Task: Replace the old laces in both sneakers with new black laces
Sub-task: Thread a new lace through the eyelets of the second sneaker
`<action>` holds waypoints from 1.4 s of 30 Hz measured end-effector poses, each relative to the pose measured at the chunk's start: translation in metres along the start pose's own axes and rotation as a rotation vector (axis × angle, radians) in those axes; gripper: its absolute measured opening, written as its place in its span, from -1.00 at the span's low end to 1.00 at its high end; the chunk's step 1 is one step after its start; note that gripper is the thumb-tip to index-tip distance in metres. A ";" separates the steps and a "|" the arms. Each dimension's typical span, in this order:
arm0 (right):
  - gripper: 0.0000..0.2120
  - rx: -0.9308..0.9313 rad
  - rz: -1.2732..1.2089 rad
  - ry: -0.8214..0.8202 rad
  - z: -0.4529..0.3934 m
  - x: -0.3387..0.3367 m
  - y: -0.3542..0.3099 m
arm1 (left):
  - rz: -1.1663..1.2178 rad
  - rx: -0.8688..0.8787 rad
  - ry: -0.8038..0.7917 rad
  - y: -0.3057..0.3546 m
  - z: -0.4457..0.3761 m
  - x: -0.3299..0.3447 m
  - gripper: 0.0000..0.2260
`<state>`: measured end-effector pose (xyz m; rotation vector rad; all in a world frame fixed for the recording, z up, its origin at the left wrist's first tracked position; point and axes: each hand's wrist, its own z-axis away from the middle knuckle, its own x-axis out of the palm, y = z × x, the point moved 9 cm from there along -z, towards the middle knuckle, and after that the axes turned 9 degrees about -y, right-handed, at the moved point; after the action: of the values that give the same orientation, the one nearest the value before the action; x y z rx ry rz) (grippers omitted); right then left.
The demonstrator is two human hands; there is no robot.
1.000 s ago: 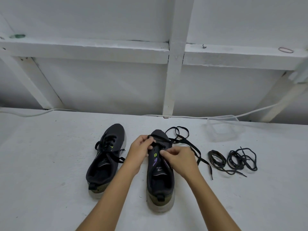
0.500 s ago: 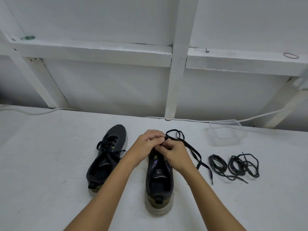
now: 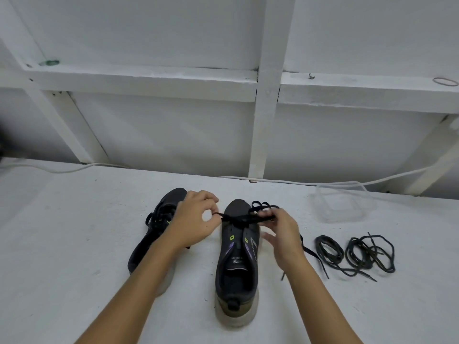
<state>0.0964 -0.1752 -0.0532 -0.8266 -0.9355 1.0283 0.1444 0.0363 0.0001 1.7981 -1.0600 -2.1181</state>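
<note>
**A:** While both hands are up at the toe end, status? Where's the lace?

**B:** New black lace (image 3: 242,218) runs across the lowest eyelets of the right-hand sneaker (image 3: 238,264). Left hand (image 3: 192,219) pinches one end between thumb and forefinger, other fingers loosely curled. Right hand (image 3: 282,230) pinches the other side in its fingertips, with the slack looped past the toe and trailing down its right side onto the table (image 3: 74,244).

**A:** Why pulled out sideways like that?

**B:** My guess: evening the two ends before starting the crisscross. Pulling level across the shoe lets you compare lengths.

**A:** Shoe's not being held?

**B:** No. It sits flat on its sole, heel toward the person, tongue open. Looks like its own weight is enough against a light pull.

**A:** Other shoe?

**B:** Left-hand sneaker (image 3: 155,234) is just beside it, partly behind the left forearm. It has a black lace (image 3: 159,218) threaded in it; can't tell if that's old or new.

**A:** Spares?

**B:** Two coiled dark laces (image 3: 355,254) on the table to the right, apart from the shoes, out of the working area. Can't tell old from new there either. Clear plastic container (image 3: 344,203) behind them.

**A:** Progress?

**B:** Early on this shoe, I'd say: first row only, upper eyelets all bare.
</note>
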 end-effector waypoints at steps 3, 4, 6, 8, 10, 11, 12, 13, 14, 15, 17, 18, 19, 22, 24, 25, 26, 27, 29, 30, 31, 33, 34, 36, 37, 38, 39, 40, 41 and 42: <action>-0.74 0.052 -0.092 0.159 0.002 -0.040 0.007 | 0.304 -0.092 -0.020 -0.018 0.015 -0.024 -0.87; -0.74 0.064 -0.097 0.199 0.003 -0.052 0.008 | 0.433 -0.118 -0.001 -0.026 0.020 -0.033 -0.85; -0.73 0.080 -0.119 0.293 0.006 -0.076 0.010 | 0.664 -0.138 0.077 -0.040 0.031 -0.056 -0.61; -0.72 0.117 -0.113 0.364 0.011 -0.096 0.011 | 0.784 -0.120 0.185 -0.050 0.043 -0.080 -0.49; -0.66 0.178 0.053 0.330 0.015 -0.101 0.008 | 0.758 -0.115 0.243 -0.052 0.050 -0.097 -0.62; -0.58 0.221 0.278 0.256 0.016 -0.096 0.003 | 0.706 -0.131 0.248 -0.051 0.051 -0.101 -0.64; -0.50 0.266 0.555 0.158 0.018 -0.086 -0.002 | 0.658 -0.153 0.234 -0.050 0.051 -0.100 -0.65; -0.44 0.289 0.826 0.051 0.021 -0.072 -0.007 | 0.620 -0.167 0.198 -0.044 0.050 -0.095 -0.67; -0.41 0.283 1.045 -0.034 0.023 -0.056 -0.012 | 0.590 -0.164 0.150 -0.036 0.048 -0.088 -0.69; -0.40 0.248 1.175 -0.085 0.023 -0.039 -0.018 | 0.571 -0.152 0.105 -0.025 0.047 -0.081 -0.71; -0.50 0.042 1.232 -0.143 0.017 -0.001 -0.033 | 0.547 -0.134 0.055 -0.007 0.044 -0.069 -0.74; -0.64 -0.087 1.167 -0.195 0.015 0.022 -0.038 | 0.524 -0.111 0.030 0.002 0.043 -0.064 -0.76; -0.74 -0.189 1.104 -0.288 0.017 0.048 -0.042 | 0.491 -0.084 0.006 0.012 0.042 -0.061 -0.78; -0.66 -0.365 0.998 -0.589 0.018 0.106 -0.039 | 0.437 -0.022 -0.041 0.031 0.038 -0.057 -0.80; -0.86 -0.423 0.970 -0.597 0.014 0.118 -0.044 | 0.451 -0.009 -0.050 0.032 0.040 -0.059 -0.79; -0.89 -0.435 0.965 -0.565 0.009 0.118 -0.047 | 0.439 -0.008 -0.048 0.031 0.042 -0.061 -0.78; -0.88 -0.440 0.963 -0.521 0.004 0.115 -0.053 | 0.430 -0.008 -0.043 0.030 0.045 -0.063 -0.77; -0.88 -0.453 0.971 -0.467 0.001 0.112 -0.060 | 0.435 -0.013 -0.028 0.028 0.048 -0.066 -0.78; -0.87 -0.423 0.901 -0.497 -0.002 0.109 -0.070 | 0.444 -0.030 0.007 0.023 0.051 -0.071 -0.80; -0.77 -0.366 0.842 -0.604 0.000 0.113 -0.067 | 0.431 -0.039 0.022 0.021 0.051 -0.073 -0.80; -0.68 -0.308 0.799 -0.712 0.007 0.120 -0.063 | 0.411 -0.045 0.025 0.020 0.050 -0.074 -0.81; -0.79 -0.254 0.812 -0.814 0.021 0.130 -0.056 | 0.398 -0.032 0.006 0.021 0.048 -0.072 -0.81; -0.90 -0.252 0.833 -0.798 0.020 0.131 -0.054 | 0.405 -0.033 0.003 0.021 0.047 -0.071 -0.80; -0.85 -0.285 0.815 -0.624 0.000 0.119 -0.056 | 0.405 -0.064 0.000 0.017 0.048 -0.070 -0.79; -0.82 -0.288 0.787 -0.476 -0.016 0.101 -0.059 | 0.391 -0.084 -0.013 0.014 0.050 -0.068 -0.79; -0.81 -0.283 0.756 -0.306 -0.033 0.077 -0.062 | 0.372 -0.101 -0.035 0.011 0.052 -0.066 -0.79; -0.81 -0.279 0.763 -0.136 -0.046 0.052 -0.066 | 0.351 -0.115 -0.065 0.008 0.055 -0.063 -0.79; -0.82 -0.254 0.838 0.002 -0.056 0.030 -0.067 | 0.335 -0.124 -0.094 0.004 0.058 -0.059 -0.80; -0.86 -0.196 0.976 0.079 -0.061 0.014 -0.065 | 0.330 -0.135 -0.110 0.002 0.061 -0.056 -0.81; -0.83 -0.143 1.126 0.088 -0.062 0.008 -0.061 | 0.336 -0.150 -0.110 -0.002 0.062 -0.054 -0.83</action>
<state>0.1755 -0.1943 -0.0197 -1.5716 -0.4124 1.8628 0.1018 0.0920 0.0433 1.3436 -1.1054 -2.0455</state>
